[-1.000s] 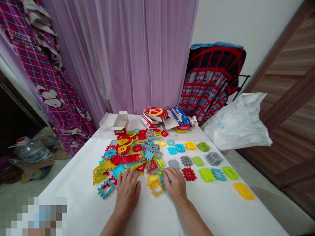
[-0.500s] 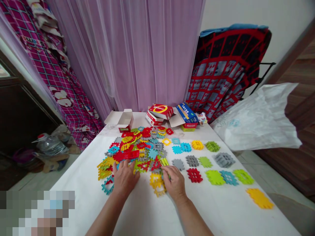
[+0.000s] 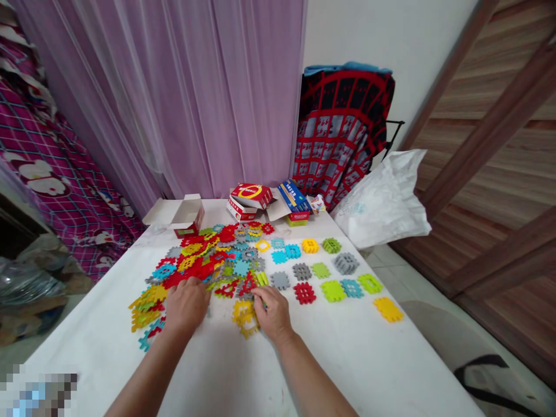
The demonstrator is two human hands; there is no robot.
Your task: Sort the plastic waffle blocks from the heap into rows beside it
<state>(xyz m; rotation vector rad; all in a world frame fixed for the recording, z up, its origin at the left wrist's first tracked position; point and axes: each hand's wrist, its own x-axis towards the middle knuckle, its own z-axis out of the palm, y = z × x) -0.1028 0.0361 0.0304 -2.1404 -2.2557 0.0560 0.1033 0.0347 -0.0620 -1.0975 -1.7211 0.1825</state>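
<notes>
Left hand point(image 3: 187, 304) lies over the near side of the big heap of toothed pieces point(image 3: 241, 267), at about seven o'clock from its middle. Its fingertips are hidden, so I can't tell if it has got hold of a bit. Right hand point(image 3: 273, 313) is at five o'clock, with its fingers curled in, and I can't see if something is pinched inside. It is right beside some yellow frames point(image 3: 245, 318).

Next, at three o'clock, come the bits set out in loose rows, with a red square point(image 3: 304, 293) and a grey block point(image 3: 346, 263). Farther that way, a flat yellow piece point(image 3: 388, 309) sits near the edge of the white table point(image 3: 234, 376). A bump from the right arm might knock it off.

An open box point(image 3: 189, 217) is at eleven o'clock, and a red box point(image 3: 252, 196) is at one.

The heap looks loose and piled up. If the left hand pushes hard, I think bits could slide down and mix with the rows.
</notes>
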